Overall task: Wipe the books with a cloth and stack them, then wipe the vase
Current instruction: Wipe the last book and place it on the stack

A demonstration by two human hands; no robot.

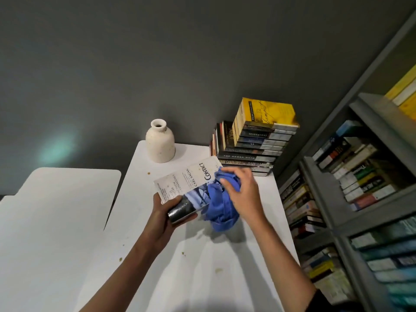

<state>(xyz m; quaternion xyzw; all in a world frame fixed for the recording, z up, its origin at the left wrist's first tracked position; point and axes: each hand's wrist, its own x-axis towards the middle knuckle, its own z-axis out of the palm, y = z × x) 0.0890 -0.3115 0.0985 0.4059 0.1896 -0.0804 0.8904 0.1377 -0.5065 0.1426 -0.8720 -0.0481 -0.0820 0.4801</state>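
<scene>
My left hand (163, 213) grips the near corner of a white paperback (186, 181) titled "Contact", held tilted above the white table (202, 262). My right hand (242, 193) holds a bunched blue cloth (219, 208) pressed against the book's right side, with the cloth hanging down below it. A tall stack of books (256, 147) with a yellow one on top stands at the table's far right corner. Left of the stack stands a cream ceramic vase (160, 141), upright near the far edge.
A grey bookshelf (351, 199) packed with books runs along the right side, close to the table. A second white table (49, 217) sits to the left across a narrow gap. A grey wall is behind. Small brown specks dot the tabletop.
</scene>
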